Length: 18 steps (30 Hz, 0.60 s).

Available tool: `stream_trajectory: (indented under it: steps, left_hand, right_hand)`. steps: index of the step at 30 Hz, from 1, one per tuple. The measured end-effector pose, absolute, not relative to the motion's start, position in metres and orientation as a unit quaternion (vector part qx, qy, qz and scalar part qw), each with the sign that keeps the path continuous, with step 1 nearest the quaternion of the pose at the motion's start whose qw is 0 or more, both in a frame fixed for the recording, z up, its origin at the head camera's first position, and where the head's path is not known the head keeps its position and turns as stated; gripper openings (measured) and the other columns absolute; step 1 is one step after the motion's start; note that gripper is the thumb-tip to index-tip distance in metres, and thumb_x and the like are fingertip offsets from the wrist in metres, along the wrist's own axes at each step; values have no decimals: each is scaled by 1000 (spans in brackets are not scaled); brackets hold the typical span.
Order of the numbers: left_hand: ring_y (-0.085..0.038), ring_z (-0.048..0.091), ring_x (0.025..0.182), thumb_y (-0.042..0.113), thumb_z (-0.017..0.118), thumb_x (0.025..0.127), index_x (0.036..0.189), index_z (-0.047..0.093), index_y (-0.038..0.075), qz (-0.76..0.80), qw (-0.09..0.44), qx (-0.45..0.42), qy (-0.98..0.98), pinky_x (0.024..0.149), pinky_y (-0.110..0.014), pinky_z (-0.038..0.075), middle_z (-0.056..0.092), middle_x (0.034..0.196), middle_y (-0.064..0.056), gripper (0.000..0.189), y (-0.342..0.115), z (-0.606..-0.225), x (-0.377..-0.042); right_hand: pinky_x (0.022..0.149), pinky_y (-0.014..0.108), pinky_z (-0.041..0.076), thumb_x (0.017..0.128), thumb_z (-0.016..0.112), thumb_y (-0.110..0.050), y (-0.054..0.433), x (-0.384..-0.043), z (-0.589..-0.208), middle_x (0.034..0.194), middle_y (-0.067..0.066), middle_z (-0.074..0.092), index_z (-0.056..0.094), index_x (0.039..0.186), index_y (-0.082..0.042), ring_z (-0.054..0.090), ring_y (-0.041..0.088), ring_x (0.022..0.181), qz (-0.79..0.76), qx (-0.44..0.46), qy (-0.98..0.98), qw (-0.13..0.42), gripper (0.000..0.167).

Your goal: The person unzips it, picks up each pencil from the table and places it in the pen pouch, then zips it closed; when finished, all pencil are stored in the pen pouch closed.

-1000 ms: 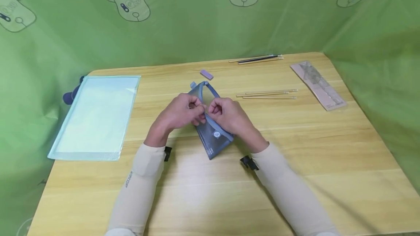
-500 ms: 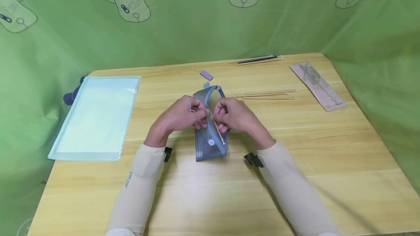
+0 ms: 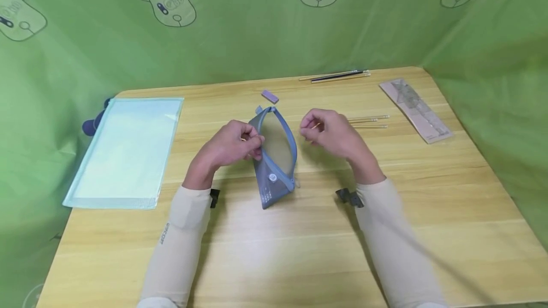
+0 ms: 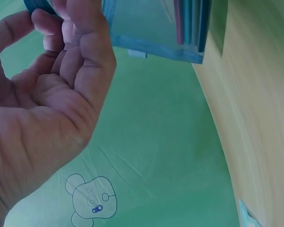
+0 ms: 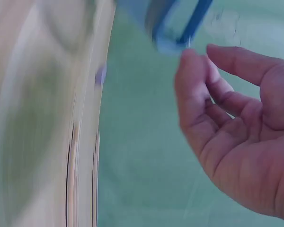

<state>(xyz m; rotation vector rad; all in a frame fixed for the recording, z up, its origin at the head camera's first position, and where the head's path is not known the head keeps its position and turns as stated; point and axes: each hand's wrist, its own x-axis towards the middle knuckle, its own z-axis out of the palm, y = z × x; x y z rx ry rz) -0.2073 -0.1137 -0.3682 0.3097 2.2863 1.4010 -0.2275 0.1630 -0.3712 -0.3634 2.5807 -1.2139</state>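
Note:
A translucent blue zip pencil pouch (image 3: 267,187) stands at the middle of the table, its zipped mouth spread wide. My left hand (image 3: 231,144) pinches the pouch's left rim between thumb and fingers. Through the pouch wall in the left wrist view, several long thin pencils (image 4: 193,23) show, pink, teal and dark. My right hand (image 3: 336,134) hovers to the right of the pouch, apart from it. Its fingers are loosely bent; in the right wrist view a gap parts thumb and forefinger, with nothing between. Several plain wooden pencils (image 3: 370,120) lie on the table, partly hidden behind that hand.
A purple eraser (image 3: 270,96) lies just behind the pouch. More pencils (image 3: 340,77), one of them dark, lie along the back edge. On the right is a pink flat packet (image 3: 415,110) with a clear cover. A light-blue zip document bag (image 3: 124,151) overhangs the left edge.
My right hand has come away from the pouch and moved right. The pouch's mouth has spread wider, and its lower end has shifted slightly. My left hand keeps its pinch on the rim.

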Motion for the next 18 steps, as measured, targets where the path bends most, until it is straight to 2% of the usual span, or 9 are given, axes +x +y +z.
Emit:
stream_trajectory:
  steps: [3, 5, 9, 15, 18]
  left_hand:
    - [-42, 78, 95, 16, 63, 108, 90, 69, 3, 500, 224, 116, 829, 68, -26, 56, 76, 92, -12, 24, -116, -368, -207]
    - [-36, 78, 91, 16, 63, 108, 90, 69, 3, 495, 229, 118, 830, 67, -26, 55, 77, 93, -14, 23, -117, -368, -207]
    - [-27, 78, 86, 15, 63, 107, 90, 70, 3, 485, 235, 123, 834, 71, -31, 56, 80, 93, -16, 22, -118, -368, -207]
    - [-41, 78, 96, 14, 62, 107, 90, 70, 2, 476, 236, 132, 837, 75, -36, 58, 81, 92, -17, 22, -118, -369, -207]
    - [-42, 78, 98, 14, 62, 107, 90, 70, 2, 473, 239, 134, 838, 77, -37, 59, 81, 92, -16, 22, -117, -368, -206]
  right_hand:
    - [102, 50, 58, 106, 68, -16, 188, -236, -377, 118, 19, 73, 70, 117, -5, 69, 35, 112, -374, -115, 913, 117, 16]
    - [110, 54, 53, 106, 68, -16, 206, -242, -382, 123, 21, 72, 69, 121, -3, 67, 38, 119, -357, -104, 922, 113, 20]
    - [116, 61, 47, 106, 67, -15, 237, -251, -394, 133, 26, 69, 66, 130, -1, 65, 43, 127, -335, -74, 932, 116, 28]
    - [120, 67, 39, 106, 68, -14, 264, -257, -407, 144, 31, 63, 61, 137, 1, 57, 50, 136, -306, -49, 941, 136, 36]
    - [123, 68, 37, 105, 68, -13, 270, -259, -414, 147, 32, 60, 60, 138, 2, 53, 52, 140, -292, -41, 945, 143, 37]
